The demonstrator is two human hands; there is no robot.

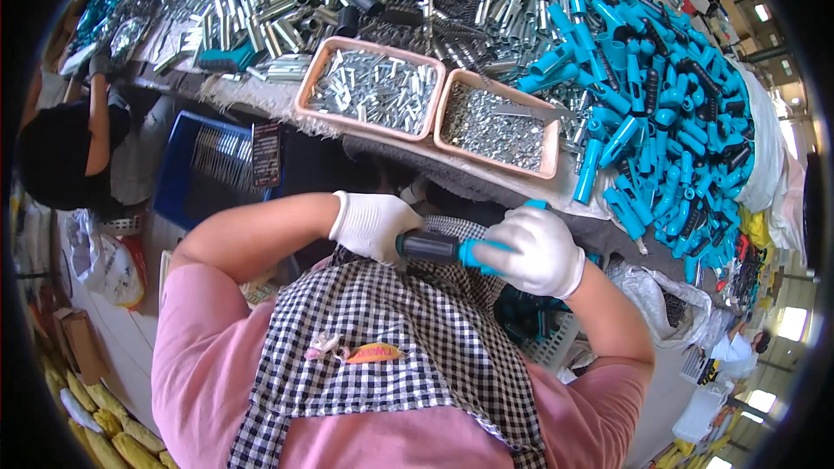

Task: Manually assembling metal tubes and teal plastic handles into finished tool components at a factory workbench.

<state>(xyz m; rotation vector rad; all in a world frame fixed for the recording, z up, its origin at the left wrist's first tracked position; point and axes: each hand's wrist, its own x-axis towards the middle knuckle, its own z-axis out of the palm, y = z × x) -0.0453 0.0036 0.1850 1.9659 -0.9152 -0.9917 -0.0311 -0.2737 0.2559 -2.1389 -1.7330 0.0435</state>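
In front of my apron, both hands hold a black-and-teal tool handle (432, 247) between them, lying roughly level. My left hand (375, 226), in a white knit glove, is closed around its black end. On the teal end, my right hand (540, 252), also gloved in white, is wrapped with its fingers over the part; it is slightly blurred. A bit of teal shows above the right fingers. The part's ends are mostly hidden inside the gloves.
On the bench ahead sit a pink tray (304, 91) of small metal pins and another tray (499, 161) of tiny metal parts. Teal plastic housings (651, 113) heap at right, metal tubes (261, 13) behind. A blue crate (176, 175) stands at left, near another person (65, 152).
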